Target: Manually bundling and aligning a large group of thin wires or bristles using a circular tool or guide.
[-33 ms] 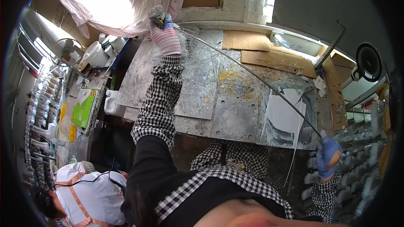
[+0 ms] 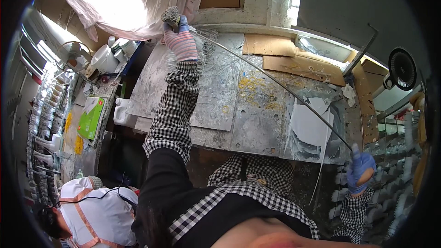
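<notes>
My left hand, in a striped glove with blue-grey fingers, reaches to the far side of the worktable and is closed round a bundle of thin grey wire-like strands. The bundle's tips stick up above the fist. A long thin metal rod slants across the table from beside that hand to the near right. At its near end my right hand, in a blue glove with a tan patch, is closed on the rod. Whether the rod's far end touches the left hand is hard to tell.
The stained metal worktable bears yellow loops, a patch of white paste and cardboard sheets. A black fan stands at right, above racks of white pieces. At lower left is another person.
My right hand has shifted very slightly to the right and down at the rod's near end. Nothing else has visibly moved.
</notes>
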{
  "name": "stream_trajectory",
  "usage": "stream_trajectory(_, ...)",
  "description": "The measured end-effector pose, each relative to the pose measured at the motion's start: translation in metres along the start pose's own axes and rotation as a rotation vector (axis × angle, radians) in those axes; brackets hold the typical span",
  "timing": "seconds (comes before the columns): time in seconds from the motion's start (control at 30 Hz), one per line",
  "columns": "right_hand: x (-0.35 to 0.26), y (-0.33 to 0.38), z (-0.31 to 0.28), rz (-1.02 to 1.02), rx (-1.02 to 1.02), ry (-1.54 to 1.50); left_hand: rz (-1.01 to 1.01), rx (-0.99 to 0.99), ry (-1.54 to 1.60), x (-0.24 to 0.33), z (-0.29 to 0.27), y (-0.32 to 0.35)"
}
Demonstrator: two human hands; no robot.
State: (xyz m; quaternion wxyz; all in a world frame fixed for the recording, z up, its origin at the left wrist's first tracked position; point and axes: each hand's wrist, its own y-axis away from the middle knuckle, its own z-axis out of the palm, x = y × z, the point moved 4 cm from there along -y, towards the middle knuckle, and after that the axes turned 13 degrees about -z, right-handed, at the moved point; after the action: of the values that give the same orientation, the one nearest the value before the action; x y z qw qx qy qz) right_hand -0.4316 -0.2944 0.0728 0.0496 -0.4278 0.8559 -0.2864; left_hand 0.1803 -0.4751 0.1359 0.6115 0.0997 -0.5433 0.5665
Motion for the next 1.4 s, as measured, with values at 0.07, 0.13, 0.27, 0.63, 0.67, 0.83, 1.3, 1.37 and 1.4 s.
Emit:
stream_trajectory(0.07, 0.014, 0.009, 0.004, -0.108, 0.063, 0.188, -0.100, -0.051, 0.143, -0.009, -0.006, -0.006)
stream_trajectory(0.13, 0.051, 0.046, 0.023, 0.110, -0.084, 0.051, -0.334, -0.441, 0.106, 0.014, 0.010, 0.016)
stream_trajectory(0.27, 0.020, -0.012, 0.010, -0.045, 0.215, 0.067, -0.511, -0.438, 0.342, -0.006, -0.006, -0.016)
stream_trajectory(0.63, -0.010, -0.031, 0.016, 0.115, 0.179, -0.432, 0.074, -0.234, 0.040, 0.027, -0.001, -0.002)
stream_trajectory(0.67, -0.014, -0.032, 0.015, 0.101, 0.174, -0.421, 0.159, -0.122, -0.079, 0.031, -0.004, 0.000)
stream_trajectory(0.83, -0.011, -0.030, 0.010, 0.029, 0.082, 0.074, -0.086, -0.131, 0.084, 0.028, -0.006, 0.006)
stream_trajectory(1.3, 0.008, -0.176, 0.039, -0.010, 0.128, -0.319, -0.379, -0.859, 0.233, 0.044, 0.092, 0.170)
stream_trajectory(1.37, 0.018, -0.216, 0.054, -0.004, 0.092, -0.342, -0.443, -0.988, 0.206, 0.054, 0.100, 0.196)
stream_trajectory(1.4, 0.026, -0.229, 0.055, 0.027, 0.034, -0.338, -0.487, -1.099, 0.185, 0.058, 0.112, 0.211)
